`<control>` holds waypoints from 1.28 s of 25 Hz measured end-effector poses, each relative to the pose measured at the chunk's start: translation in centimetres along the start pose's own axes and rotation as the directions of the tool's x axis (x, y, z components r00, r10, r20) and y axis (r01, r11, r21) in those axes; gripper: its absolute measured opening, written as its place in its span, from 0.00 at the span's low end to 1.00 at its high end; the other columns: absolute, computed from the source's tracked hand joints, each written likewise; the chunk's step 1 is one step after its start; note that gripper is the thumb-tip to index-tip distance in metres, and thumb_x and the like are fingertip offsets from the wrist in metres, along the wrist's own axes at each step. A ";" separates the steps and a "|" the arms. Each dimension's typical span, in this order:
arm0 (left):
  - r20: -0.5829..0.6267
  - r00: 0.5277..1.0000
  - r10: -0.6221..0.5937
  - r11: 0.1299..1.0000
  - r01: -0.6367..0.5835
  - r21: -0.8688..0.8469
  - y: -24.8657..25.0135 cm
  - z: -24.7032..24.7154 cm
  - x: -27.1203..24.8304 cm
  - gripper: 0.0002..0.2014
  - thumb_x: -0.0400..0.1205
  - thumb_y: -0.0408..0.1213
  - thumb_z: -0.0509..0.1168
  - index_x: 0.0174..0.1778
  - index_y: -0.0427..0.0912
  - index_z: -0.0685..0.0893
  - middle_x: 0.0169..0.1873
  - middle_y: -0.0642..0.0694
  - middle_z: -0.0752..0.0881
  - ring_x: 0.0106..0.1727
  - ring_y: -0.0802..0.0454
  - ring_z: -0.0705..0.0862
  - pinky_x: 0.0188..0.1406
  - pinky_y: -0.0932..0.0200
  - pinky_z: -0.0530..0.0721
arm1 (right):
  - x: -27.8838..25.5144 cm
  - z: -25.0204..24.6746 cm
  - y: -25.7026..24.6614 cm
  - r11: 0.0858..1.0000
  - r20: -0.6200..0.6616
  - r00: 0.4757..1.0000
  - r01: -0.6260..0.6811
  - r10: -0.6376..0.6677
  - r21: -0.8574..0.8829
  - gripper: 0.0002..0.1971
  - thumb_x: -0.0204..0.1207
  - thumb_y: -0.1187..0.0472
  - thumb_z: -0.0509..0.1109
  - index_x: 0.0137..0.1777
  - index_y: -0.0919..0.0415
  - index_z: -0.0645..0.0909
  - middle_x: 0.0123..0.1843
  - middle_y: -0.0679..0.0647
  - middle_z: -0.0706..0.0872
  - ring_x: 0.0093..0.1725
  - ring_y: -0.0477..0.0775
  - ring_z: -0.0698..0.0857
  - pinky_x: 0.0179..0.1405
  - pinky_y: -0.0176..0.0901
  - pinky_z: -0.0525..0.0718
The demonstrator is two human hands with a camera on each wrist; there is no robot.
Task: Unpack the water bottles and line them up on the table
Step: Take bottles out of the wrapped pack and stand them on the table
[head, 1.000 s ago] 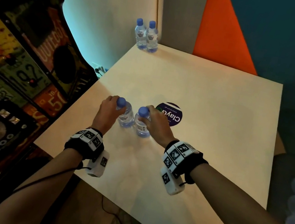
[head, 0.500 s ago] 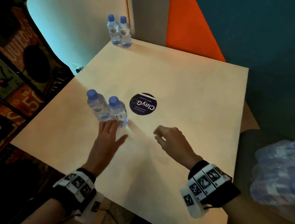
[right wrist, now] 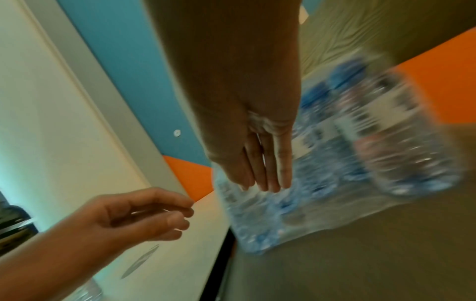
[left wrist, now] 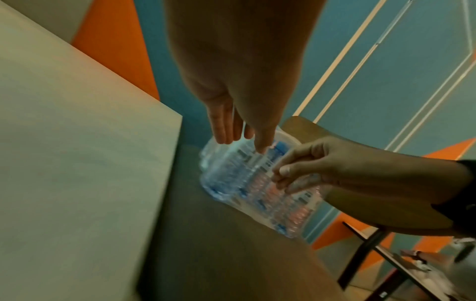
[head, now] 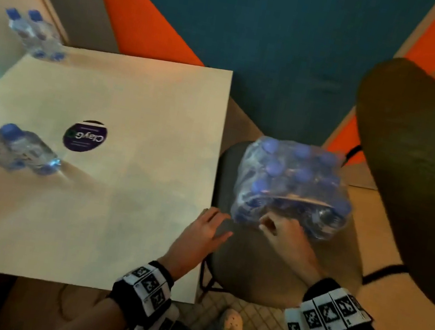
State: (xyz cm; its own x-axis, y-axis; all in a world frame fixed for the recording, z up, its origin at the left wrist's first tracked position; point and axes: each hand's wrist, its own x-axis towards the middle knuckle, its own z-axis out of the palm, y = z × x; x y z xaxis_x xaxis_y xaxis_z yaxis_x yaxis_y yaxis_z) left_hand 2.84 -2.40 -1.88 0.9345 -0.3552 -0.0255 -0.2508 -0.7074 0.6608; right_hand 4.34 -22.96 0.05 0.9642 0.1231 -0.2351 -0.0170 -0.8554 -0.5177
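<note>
A shrink-wrapped pack of blue-capped water bottles (head: 294,184) sits on a dark stool (head: 258,274) just right of the table (head: 150,94). My right hand (head: 272,224) reaches the pack's near side, fingertips against the wrap (right wrist: 268,183); no grip on it shows. My left hand (head: 221,225) hovers over the table's right edge beside the pack (left wrist: 252,179), fingers relaxed and holding nothing. Two loose bottles (head: 12,149) stand together at the table's near left. Another pair (head: 38,37) stands at its far left corner.
A round dark sticker (head: 85,135) lies flat on the table's middle. A large dark chair back (head: 427,172) rises right of the stool. A narrow gap separates table edge and stool. A white shoe (head: 234,319) shows on the floor below.
Both hands let go of the two bottles on the table's near left and swung right to the pack on the stool. My head turned right with them.
</note>
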 end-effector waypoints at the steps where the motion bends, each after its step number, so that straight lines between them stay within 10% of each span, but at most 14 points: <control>1: -0.015 1.000 -0.001 0.999 0.000 -0.048 1.6 1.2 0.8 0.23 0.80 0.50 0.59 0.66 0.40 0.77 0.59 0.39 0.80 0.62 0.43 0.81 0.65 0.49 0.81 | -0.8 -0.7 2.0 0.998 -0.013 0.998 -0.060 0.060 0.021 0.05 0.76 0.60 0.70 0.50 0.58 0.83 0.48 0.57 0.91 0.51 0.58 0.89 0.52 0.55 0.86; 7: -0.263 0.952 -0.157 0.979 0.115 -0.167 6.8 4.7 3.7 0.22 0.81 0.34 0.66 0.71 0.35 0.73 0.59 0.34 0.81 0.60 0.41 0.82 0.61 0.62 0.74 | -3.9 -4.0 8.1 0.912 -0.252 0.893 -0.304 0.373 0.275 0.16 0.77 0.60 0.70 0.62 0.65 0.78 0.56 0.62 0.88 0.58 0.63 0.85 0.55 0.47 0.82; 13: -0.338 0.908 -0.245 0.969 0.222 -0.107 7.8 5.1 5.8 0.22 0.80 0.39 0.67 0.69 0.38 0.73 0.61 0.36 0.77 0.63 0.40 0.77 0.66 0.48 0.80 | -1.2 -4.6 8.7 0.880 -0.375 0.825 -0.275 0.422 0.387 0.22 0.74 0.51 0.73 0.60 0.66 0.78 0.55 0.65 0.86 0.56 0.66 0.84 0.58 0.66 0.83; 21: -0.460 0.780 -0.423 0.891 0.449 -0.058 7.9 3.4 10.2 0.27 0.76 0.50 0.69 0.60 0.29 0.76 0.57 0.29 0.81 0.60 0.33 0.76 0.62 0.39 0.80 | 2.1 -3.6 5.0 0.855 -0.404 0.786 -0.288 0.468 0.431 0.31 0.69 0.47 0.76 0.66 0.64 0.73 0.69 0.63 0.75 0.67 0.63 0.74 0.58 0.51 0.77; 28: -0.405 0.780 -0.477 0.879 0.419 -0.227 8.6 4.5 10.4 0.24 0.74 0.44 0.72 0.58 0.33 0.74 0.58 0.32 0.82 0.63 0.35 0.76 0.57 0.38 0.83 | 0.2 -2.9 7.9 0.899 -0.364 0.860 -0.211 0.358 0.385 0.28 0.74 0.49 0.72 0.70 0.60 0.71 0.65 0.62 0.80 0.63 0.63 0.81 0.54 0.45 0.78; 32: -0.337 0.897 -0.286 0.957 0.252 -0.141 7.5 5.4 8.1 0.26 0.69 0.39 0.76 0.62 0.40 0.77 0.56 0.38 0.77 0.58 0.40 0.75 0.60 0.44 0.81 | -1.9 -2.8 7.6 0.916 -0.392 0.863 -0.172 0.318 0.364 0.26 0.74 0.57 0.73 0.70 0.62 0.70 0.66 0.63 0.79 0.65 0.62 0.79 0.58 0.47 0.76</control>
State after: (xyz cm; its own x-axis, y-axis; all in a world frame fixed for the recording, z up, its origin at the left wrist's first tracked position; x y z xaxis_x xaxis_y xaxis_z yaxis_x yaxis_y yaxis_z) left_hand 7.18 -13.91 -1.18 0.9951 0.0899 0.0410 0.0314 -0.6810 0.7316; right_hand 3.14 -31.10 -1.20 0.9307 -0.3630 -0.0448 -0.2776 -0.6213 -0.7327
